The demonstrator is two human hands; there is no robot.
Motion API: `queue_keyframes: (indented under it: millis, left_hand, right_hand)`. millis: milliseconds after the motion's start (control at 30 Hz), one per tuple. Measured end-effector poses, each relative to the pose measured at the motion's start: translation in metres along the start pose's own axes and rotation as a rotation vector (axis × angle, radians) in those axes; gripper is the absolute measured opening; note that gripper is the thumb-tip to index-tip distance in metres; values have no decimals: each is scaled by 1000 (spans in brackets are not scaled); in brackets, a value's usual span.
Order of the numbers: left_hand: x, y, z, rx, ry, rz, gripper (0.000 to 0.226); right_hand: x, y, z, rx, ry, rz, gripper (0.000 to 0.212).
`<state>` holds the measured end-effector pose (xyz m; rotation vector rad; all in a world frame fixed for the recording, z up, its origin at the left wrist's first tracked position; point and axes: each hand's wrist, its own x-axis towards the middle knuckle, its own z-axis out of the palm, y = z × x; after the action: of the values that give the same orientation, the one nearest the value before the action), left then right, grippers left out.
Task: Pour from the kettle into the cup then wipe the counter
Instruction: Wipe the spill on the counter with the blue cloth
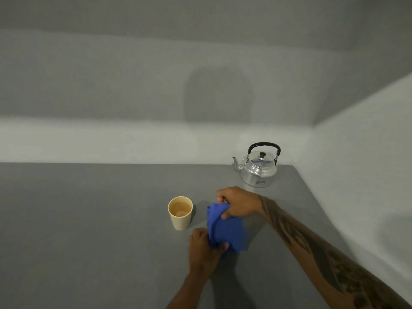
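A shiny metal kettle with a black handle stands upright near the counter's back right corner, spout pointing left. A beige cup stands upright in the middle of the grey counter with liquid inside. Just right of the cup, both hands hold a blue cloth. My right hand grips its far top edge, and my left hand pinches its near lower corner. The cloth hangs stretched between them, close above the counter.
Pale grey walls enclose the counter at the back and along the right side. My tattooed right forearm crosses the counter's right part from the lower right corner.
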<state>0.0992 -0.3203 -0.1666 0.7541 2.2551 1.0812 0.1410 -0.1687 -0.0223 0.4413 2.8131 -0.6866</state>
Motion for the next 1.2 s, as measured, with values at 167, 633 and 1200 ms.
queue_keyframes:
  millis: [167, 633, 1200]
  left_hand:
    - [-32, -2, -46, -456, -69, 16, 24]
    - [-104, -110, -181, -418, 185, -254, 51]
    - [-114, -144, -189, 276, 226, -321, 63]
  right_hand:
    - [-22, -57, -31, 6, 24, -55, 23]
    - [89, -205, 64, 42, -25, -176, 33]
    - [143, -201, 164, -55, -9, 8, 32]
